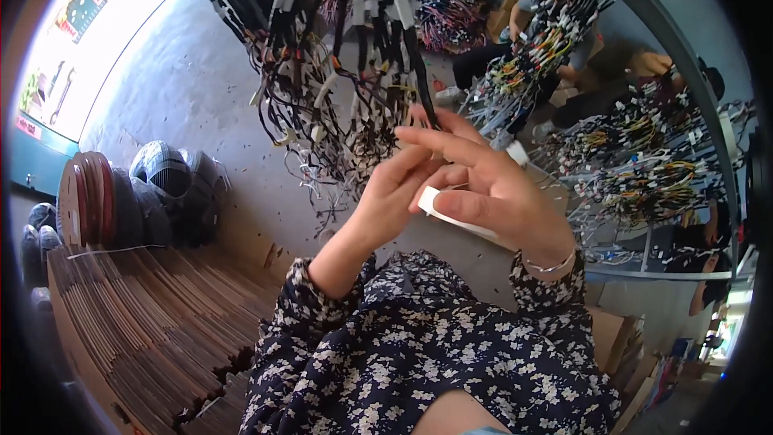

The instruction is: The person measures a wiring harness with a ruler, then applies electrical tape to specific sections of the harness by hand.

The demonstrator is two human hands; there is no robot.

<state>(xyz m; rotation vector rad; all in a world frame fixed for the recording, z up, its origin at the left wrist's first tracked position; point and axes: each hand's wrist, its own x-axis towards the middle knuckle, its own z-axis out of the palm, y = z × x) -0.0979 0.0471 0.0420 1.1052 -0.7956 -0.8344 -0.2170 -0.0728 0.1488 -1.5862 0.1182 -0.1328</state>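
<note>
In the middle, my two hands meet below a hanging bundle of wire harnesses (354, 24). My right hand (495, 181) presses a white strip (467, 224), perhaps of labels, under its thumb against bent fingers. Another white piece (517, 153) shows behind that hand. My left hand (394, 193) has bent fingers that reach against the right hand's fingers; what they pinch, if anything, is hidden. One black taped cable (422, 84) runs down from the bundle to the fingertips and passes out of sight behind them.
Stacked cardboard (153, 330) stands at the lower left, with wire spools (84, 197) and wrapped coils (173, 185) behind. On the right, more harnesses (636, 181) hang on a metal frame (688, 48), with people working there. A pile of wires (451, 12) lies at the back.
</note>
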